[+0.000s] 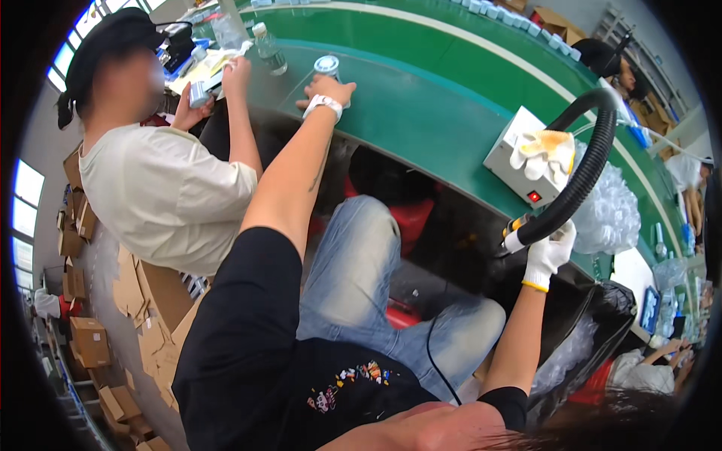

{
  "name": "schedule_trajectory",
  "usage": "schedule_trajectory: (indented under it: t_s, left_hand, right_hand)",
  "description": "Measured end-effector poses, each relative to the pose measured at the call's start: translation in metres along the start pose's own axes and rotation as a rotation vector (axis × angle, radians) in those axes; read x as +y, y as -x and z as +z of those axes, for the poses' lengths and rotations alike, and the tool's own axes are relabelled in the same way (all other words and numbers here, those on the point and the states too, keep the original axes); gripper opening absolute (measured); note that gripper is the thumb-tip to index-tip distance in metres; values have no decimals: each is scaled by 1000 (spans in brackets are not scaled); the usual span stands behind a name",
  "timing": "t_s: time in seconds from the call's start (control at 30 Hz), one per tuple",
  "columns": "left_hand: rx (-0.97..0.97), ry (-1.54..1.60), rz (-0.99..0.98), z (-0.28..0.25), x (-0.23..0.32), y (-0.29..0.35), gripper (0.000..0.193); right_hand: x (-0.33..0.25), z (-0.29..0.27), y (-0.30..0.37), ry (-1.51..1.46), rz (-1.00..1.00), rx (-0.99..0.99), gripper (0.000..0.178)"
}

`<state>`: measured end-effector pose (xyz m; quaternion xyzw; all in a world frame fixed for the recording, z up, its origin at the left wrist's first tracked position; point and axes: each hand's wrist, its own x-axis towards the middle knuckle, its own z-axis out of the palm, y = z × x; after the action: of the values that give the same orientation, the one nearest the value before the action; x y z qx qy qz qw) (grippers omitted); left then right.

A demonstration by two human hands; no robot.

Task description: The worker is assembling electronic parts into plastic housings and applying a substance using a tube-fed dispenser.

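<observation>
My left hand (331,92), bare with a white band at the wrist, reaches far across the green worktop with its fingers spread. Just beyond it stands a small pale blue round device (326,66) with a light ring-shaped top; whether the fingertips touch it I cannot tell. My right hand (550,255), in a white knitted glove with a yellow cuff, is closed at the end of a black corrugated hose (594,177). A pale nozzle-like tip (512,241) with yellow parts sticks out to the left of that hand, over the table's near edge.
A white box (502,161) with a lit red switch carries a loose glove (543,152). Clear plastic bags (608,210) lie right of it. A water bottle (271,51) stands at the far left. Beside me a co-worker (165,188) holds a grey-blue device. A green conveyor (421,45) runs behind.
</observation>
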<state>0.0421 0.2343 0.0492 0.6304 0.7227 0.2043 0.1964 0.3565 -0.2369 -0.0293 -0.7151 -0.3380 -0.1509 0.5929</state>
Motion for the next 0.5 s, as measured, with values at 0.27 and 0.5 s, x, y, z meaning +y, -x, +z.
schedule_trajectory:
  t_s: [0.27,0.5]
  left_hand:
    - [146,99,332,-15,-52,-2,55]
    - [-1151,1468,74,3,-59,237,46]
  right_hand:
    - [-96,11,130,-454,661,-595,45]
    - [-55,35,92,-466,834,-583,44]
